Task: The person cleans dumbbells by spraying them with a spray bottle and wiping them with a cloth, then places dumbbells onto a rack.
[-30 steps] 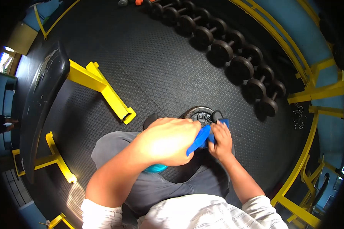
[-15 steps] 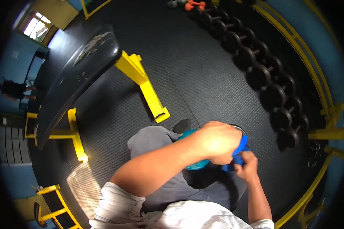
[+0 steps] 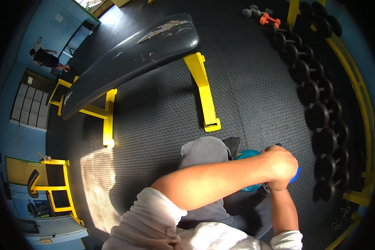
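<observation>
My left hand (image 3: 282,166) reaches across my body, its fingers curled round a blue cloth (image 3: 295,175) that shows at the far side of the knuckles. My right hand is almost wholly behind it; only the right wrist (image 3: 282,196) and forearm show, so its fingers are hidden. Below my left forearm is a round teal object (image 3: 249,155), which looks like a kettlebell, between my grey-trousered legs (image 3: 206,154). A bit of shiny metal (image 3: 266,188) shows beside it, close to both hands.
A black padded bench (image 3: 154,41) with worn patches and yellow legs (image 3: 204,93) stands ahead. Black dumbbells (image 3: 321,114) line the right side; orange dumbbells (image 3: 271,19) lie farther off. A person in dark clothes (image 3: 48,58) is at the far left. A yellow frame (image 3: 66,187) stands at left.
The view has swung left, so the scene sits farther right. My right hand, earlier visible pinching the blue cloth, has gone behind my left hand, and less of the cloth shows.
</observation>
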{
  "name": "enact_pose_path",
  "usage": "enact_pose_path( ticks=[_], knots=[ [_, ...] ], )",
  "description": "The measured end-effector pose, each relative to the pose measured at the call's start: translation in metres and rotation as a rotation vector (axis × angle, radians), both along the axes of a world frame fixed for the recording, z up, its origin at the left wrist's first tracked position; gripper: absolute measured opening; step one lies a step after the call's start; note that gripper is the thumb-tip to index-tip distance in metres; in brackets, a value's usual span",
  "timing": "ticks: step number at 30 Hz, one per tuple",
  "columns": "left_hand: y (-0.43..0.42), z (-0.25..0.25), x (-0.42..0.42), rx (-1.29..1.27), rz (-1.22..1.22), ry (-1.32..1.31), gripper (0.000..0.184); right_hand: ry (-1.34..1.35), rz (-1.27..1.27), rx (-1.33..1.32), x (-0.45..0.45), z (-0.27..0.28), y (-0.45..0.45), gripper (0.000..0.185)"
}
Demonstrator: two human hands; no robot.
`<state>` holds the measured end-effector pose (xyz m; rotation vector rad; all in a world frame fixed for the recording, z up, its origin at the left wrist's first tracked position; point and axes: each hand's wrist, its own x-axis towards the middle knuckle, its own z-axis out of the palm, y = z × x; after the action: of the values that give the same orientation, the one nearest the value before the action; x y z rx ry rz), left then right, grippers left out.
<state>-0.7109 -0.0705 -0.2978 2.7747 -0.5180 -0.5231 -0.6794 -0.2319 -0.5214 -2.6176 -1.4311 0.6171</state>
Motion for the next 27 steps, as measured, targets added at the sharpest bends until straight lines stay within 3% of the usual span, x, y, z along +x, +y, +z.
enact_pose_path(
  ticks=[1,4,6,7,8,9,11,12,14,16,17,19,20,21,22,23,27],
  knots=[
    [0.011,0.003,0.007,-0.239,-0.004,0.085,0.019,-0.024,0.086,-0.017,-0.016,-0.003,0.006,0.049],
    [0.013,0.004,0.01,-0.245,-0.027,0.133,0.024,-0.086,0.256,-0.135,-0.088,0.012,0.053,0.045],
    [0.01,0.01,0.014,-0.239,-0.013,0.15,0.018,-0.106,0.317,-0.269,-0.111,0.006,0.014,0.044],
    [0.014,0.008,0.014,-0.261,-0.062,0.146,0.036,-0.065,0.522,-0.47,-0.115,0.037,0.013,0.041],
    [0.016,0.011,0.015,-0.213,-0.084,0.186,0.036,0.002,0.734,-0.659,-0.112,0.064,0.011,0.038],
    [0.018,0.009,0.014,-0.245,-0.076,0.171,0.032,0.212,0.478,-0.623,-0.117,0.066,-0.008,0.034],
    [0.026,0.005,0.006,-0.342,-0.103,-0.012,0.026,0.136,-0.021,-0.399,-0.106,0.08,-0.046,0.027],
    [0.026,0.008,0.006,-0.265,-0.085,0.129,0.035,0.117,-0.274,-0.303,-0.094,0.095,-0.06,0.026],
    [0.027,0.005,0.007,-0.285,-0.128,0.089,0.038,0.115,-0.848,-0.058,-0.081,0.114,-0.092,0.026],
    [0.022,0.008,0.012,-0.264,-0.149,0.115,0.042,0.122,-1.489,0.437,-0.085,0.091,-0.114,0.029],
    [0.019,0.01,0.014,-0.254,-0.154,0.116,0.043,0.161,-1.585,0.974,-0.09,0.05,-0.122,0.029],
    [0.014,0.012,0.018,-0.263,-0.187,0.123,0.045,0.786,-1.961,1.321,-0.099,0.022,-0.11,0.03],
    [0.011,0.013,0.019,-0.267,-0.199,0.133,0.044,1.106,-2.073,1.369,-0.106,0.0,-0.095,0.04],
    [0.009,0.011,0.019,-0.274,-0.217,0.138,0.044,1.248,-2.127,1.095,-0.108,0.007,-0.072,0.042],
    [0.008,0.01,0.019,-0.279,-0.227,0.143,0.043,1.603,-1.847,1.572,-0.12,-0.022,-0.052,0.051],
    [0.006,0.013,0.019,-0.265,-0.219,0.155,0.04,1.864,-1.746,1.759,-0.112,0.011,-0.038,0.055],
    [0.013,0.009,0.02,-0.255,-0.222,0.138,0.036,1.751,-1.687,1.859,-0.081,0.009,-0.046,0.056]
  ],
)
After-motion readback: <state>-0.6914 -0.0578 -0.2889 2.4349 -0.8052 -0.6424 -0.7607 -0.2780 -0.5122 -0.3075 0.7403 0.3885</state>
